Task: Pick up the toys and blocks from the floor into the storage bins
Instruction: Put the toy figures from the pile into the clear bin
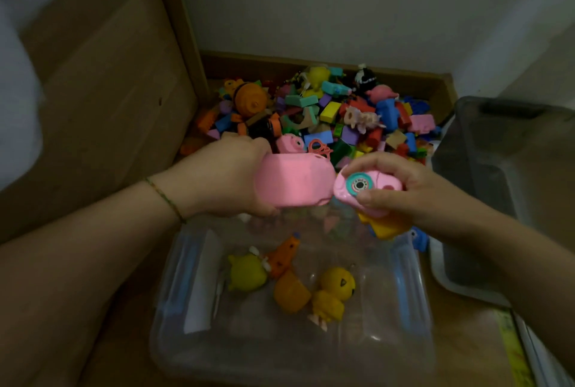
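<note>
Pink blocky toy, probably light and stiff, is gripped at its end by the left hand. The right hand pinches a pink toy camera (smooth shell, best held by its sides). A clear bin lies beneath both hands.

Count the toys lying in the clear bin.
4: yellow round toy at left, orange figure beside it, orange shell in the middle, yellow chick at right. Far end of the clear bin is hidden; maybe more.
</note>
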